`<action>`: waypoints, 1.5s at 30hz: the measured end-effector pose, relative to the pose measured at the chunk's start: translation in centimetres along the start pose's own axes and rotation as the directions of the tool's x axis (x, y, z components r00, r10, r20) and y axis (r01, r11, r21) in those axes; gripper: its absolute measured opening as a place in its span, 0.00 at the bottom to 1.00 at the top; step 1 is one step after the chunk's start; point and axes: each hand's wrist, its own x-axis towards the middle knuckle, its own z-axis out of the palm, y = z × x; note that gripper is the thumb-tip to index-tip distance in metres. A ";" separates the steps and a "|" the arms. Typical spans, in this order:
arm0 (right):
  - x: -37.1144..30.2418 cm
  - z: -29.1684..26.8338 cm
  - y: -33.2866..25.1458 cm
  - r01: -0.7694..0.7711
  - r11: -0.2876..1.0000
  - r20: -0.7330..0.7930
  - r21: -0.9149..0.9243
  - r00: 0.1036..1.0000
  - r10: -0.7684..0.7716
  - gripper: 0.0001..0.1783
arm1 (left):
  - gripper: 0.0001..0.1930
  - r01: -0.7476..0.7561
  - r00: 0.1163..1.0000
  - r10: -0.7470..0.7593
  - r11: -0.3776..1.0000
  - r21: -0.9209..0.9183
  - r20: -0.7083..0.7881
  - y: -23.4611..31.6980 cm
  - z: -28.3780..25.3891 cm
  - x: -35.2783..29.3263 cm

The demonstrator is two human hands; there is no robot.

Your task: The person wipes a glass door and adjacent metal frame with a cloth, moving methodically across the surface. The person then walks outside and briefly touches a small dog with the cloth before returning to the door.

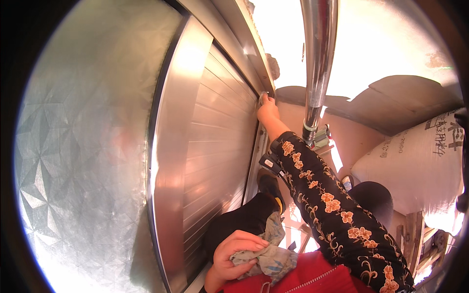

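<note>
Crumpled grey-green cloth with a blue print [276,259] lies bunched at the lower centre of the frame, in the left hand [234,254], whose fingers curl over its folds and hold it. The right arm, in a black sleeve with orange embroidered flowers [332,205], stretches from the lower right up to the upper centre. There the right hand [268,112] meets the edge of a silver metal door with horizontal grooves [215,146], its fingers bent; I cannot tell whether they grip anything.

At the right edge, a bulging white sack [410,161] bears dark characters, some small and print-like, others larger and bolder. Beside the sleeve, a small black block [269,164] carries a pale label too small to read.
</note>
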 end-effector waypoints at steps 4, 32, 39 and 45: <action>-2.0 -0.6 -1.9 0.266 0.953 -0.261 0.145 0.939 -0.222 0.35 | 0.19 0.004 1.000 -0.005 1.000 0.029 0.018 0.3 0.1 0.0; -7.7 -0.4 5.2 0.078 0.996 0.339 0.038 0.937 -0.086 0.20 | 0.16 0.045 0.999 -0.045 0.999 0.014 -0.024 3.4 1.6 2.2; -12.0 -7.1 1.0 0.156 0.973 0.604 0.170 0.764 -0.228 0.21 | 0.15 -0.076 0.996 0.078 0.995 0.066 -0.030 3.9 0.7 1.8; -19.3 -15.3 -5.6 -0.052 0.833 0.613 0.551 0.703 -0.362 0.25 | 0.15 -0.045 0.998 0.047 0.997 0.062 -0.035 5.3 -2.6 0.6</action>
